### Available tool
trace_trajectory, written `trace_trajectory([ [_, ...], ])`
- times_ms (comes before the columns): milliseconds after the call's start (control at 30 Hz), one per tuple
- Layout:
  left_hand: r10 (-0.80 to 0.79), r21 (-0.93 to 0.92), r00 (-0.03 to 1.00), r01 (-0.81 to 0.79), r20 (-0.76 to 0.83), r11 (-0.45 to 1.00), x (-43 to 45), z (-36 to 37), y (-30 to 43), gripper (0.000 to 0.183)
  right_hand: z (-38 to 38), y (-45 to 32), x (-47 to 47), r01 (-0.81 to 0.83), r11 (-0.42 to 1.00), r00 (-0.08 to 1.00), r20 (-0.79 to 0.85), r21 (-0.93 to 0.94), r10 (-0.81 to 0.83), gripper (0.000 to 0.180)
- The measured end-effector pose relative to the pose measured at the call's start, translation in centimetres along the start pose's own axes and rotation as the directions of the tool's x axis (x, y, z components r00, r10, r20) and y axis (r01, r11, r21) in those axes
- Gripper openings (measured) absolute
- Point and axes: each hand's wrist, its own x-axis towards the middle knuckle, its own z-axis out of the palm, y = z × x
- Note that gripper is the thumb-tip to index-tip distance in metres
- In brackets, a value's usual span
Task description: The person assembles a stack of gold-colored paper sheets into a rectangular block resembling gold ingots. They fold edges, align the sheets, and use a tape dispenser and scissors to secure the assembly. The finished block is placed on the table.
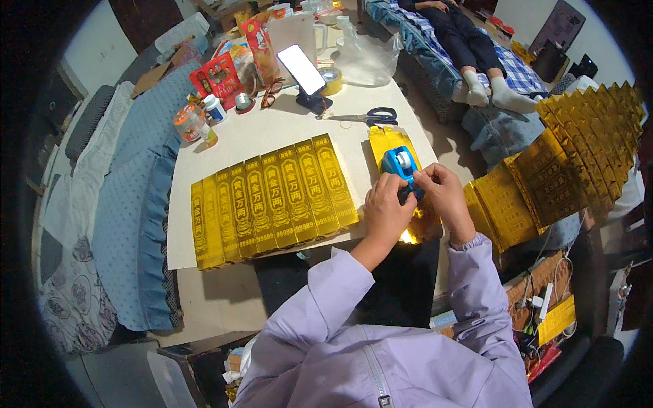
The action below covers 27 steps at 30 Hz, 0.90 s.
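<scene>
A blue tape dispenser (392,162) with a roll of clear tape (404,159) stands at the table's right side, on flat gold foil card (383,138). My left hand (388,206) has its fingers on the near end of the dispenser. Just right of it, my right hand (445,196) brings thumb and forefinger together at the dispenser's near edge; whether a strip of tape is between them is too small to tell. Left of my hands, several slim gold foil boxes (275,199) with printed characters lie side by side in a block along the front edge.
Scissors (357,118), a lit phone on a stand (302,69), a yellowish tape roll (332,81) and a plastic bag (368,58) lie farther back. A folded gold foil piece with spikes (592,148) stands right of the table. A person's legs (472,46) rest on a couch behind.
</scene>
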Motion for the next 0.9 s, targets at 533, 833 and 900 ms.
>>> trace_trajectory([
  [533,0.084,-0.032,0.990,-0.081,0.111,0.996,0.0,0.3,0.1,0.023,-1.7,-0.4,-4.6,-0.252,0.848,0.965,0.186,0.466,0.184,0.018],
  [833,0.023,-0.046,0.980,-0.014,0.198,0.999,0.8,-0.3,0.0,0.023,-2.2,-0.8,-6.1,-0.348,0.783,0.927,0.316,0.516,0.203,0.015],
  [900,0.032,-0.004,0.977,-0.032,0.209,0.999,1.2,-0.5,0.0,0.023,-2.2,-1.8,-7.0,-0.310,0.824,0.943,0.265,0.475,0.202,0.014],
])
